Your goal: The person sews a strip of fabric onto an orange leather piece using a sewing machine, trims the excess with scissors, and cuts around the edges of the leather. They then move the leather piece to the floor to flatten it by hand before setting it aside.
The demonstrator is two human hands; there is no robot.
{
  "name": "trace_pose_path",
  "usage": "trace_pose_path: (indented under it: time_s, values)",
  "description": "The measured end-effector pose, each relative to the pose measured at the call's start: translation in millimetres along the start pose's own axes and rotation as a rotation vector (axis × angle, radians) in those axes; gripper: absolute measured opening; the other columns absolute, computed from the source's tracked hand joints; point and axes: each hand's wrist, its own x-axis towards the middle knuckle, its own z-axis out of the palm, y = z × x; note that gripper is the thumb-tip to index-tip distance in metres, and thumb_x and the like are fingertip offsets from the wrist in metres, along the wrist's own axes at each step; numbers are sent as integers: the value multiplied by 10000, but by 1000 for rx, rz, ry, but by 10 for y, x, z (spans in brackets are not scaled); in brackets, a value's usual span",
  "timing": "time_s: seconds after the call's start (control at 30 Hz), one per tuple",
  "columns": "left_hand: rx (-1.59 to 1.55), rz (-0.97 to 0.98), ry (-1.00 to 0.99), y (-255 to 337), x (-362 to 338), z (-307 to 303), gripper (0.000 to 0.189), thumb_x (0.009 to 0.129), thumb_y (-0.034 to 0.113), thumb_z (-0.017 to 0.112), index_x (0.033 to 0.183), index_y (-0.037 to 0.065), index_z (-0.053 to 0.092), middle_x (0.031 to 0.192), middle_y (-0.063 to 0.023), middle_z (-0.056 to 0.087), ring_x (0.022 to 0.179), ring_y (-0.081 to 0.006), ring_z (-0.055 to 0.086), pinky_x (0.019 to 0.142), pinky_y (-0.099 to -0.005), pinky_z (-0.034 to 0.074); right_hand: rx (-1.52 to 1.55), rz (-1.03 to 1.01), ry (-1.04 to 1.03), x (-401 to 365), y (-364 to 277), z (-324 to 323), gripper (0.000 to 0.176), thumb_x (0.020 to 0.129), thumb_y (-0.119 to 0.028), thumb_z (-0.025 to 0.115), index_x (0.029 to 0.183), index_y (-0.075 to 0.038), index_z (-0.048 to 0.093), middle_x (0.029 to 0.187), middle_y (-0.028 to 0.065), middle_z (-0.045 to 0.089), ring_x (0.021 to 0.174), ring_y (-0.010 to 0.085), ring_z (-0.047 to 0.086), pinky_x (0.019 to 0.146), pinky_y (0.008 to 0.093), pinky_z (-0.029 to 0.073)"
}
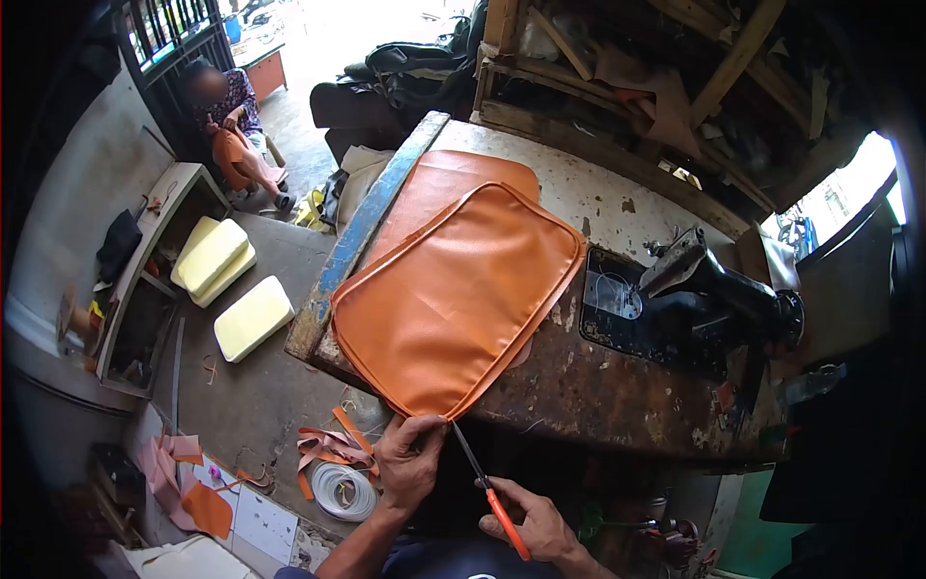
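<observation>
An orange leather-like cover (463, 289) with piped edges lies on the worn table, over another flat orange piece (439, 183). My left hand (409, 461) pinches the cover's near corner at the table's front edge. Orange-handled scissors (497, 511) are in my right hand (535, 526), their blades pointing up to the seam beside my left fingertips. Whether the blade tips touch the seam is too small to tell.
A black sewing machine (714, 289) stands on the table (579, 386) at the right. Yellow foam pads (253, 318), a coil of clear tubing (344, 492) and orange scraps (333, 449) lie at the left. A seated person (231, 116) holds orange material in the back left.
</observation>
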Motion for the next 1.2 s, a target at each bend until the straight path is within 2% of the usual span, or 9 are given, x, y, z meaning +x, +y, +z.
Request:
trace_pose_path:
  time_s: [0.33,0.43,0.6,0.7,0.8,0.9,1.0,1.07,1.2]
  values:
    - [17,55,-42,62,48,-45,185,882,-116,736,1018,2,777,998,-130,713,926,-212,719,803,-299,551,76,27,-19,66,120,29,760,910,-450,845,1500,-64,563,918,31,725,837,81,657,788,272,554]
    - [8,82,-44,3,36,-50,179,893,-113,729,1025,-1,773,994,-124,709,875,-187,719,751,-280,553,115,43,-29,79,164,18,741,918,-439,840,1512,-93,563,887,11,722,807,65,643,754,264,546]
    - [-101,-21,-56,-128,-14,-53,111,957,-76,707,1039,-9,739,980,-68,694,778,-97,686,628,-232,535,142,25,-37,60,204,30,686,949,-379,820,1535,-136,558,846,-12,728,747,28,616,693,234,525]
    - [-156,-136,-46,-162,-50,-38,109,978,-64,696,1071,-8,709,991,-38,692,797,-84,677,653,-229,545,218,20,-61,61,292,30,657,964,-331,810,1538,-138,557,852,-23,742,710,6,584,668,207,507]
    - [-292,-151,18,-43,-43,37,115,986,-61,690,1087,-6,683,959,-26,699,790,-77,673,672,-219,547,344,-19,-58,47,331,45,640,970,-301,808,1536,-138,559,872,-29,744,690,-2,551,656,193,490]
    - [-188,-113,-4,-57,-46,42,105,985,-74,680,1063,-3,674,898,-22,696,781,-75,664,673,-221,538,399,-18,-58,26,319,51,659,962,-334,815,1533,-130,557,874,-36,719,718,15,558,671,215,496]
    - [-132,-56,-56,-149,-81,22,99,984,-84,669,1043,-5,674,815,-22,679,724,-70,645,625,-226,520,207,2,-28,-15,227,51,702,949,-419,816,1530,-123,554,856,-25,676,764,46,581,713,251,510]
    - [-95,-24,-74,-175,-93,17,98,983,-88,664,1034,-4,674,790,-26,670,692,-67,630,596,-227,505,204,-67,-24,-25,216,66,714,985,-347,783,1573,-76,479,771,-55,554,615,32,541,556,219,457]
    - [-87,42,-77,-177,-84,68,91,984,-90,652,1012,-7,676,722,-34,649,614,-56,593,533,-222,469,132,-29,3,-87,99,54,747,972,-414,786,1577,-97,484,730,-60,551,623,32,544,566,225,460]
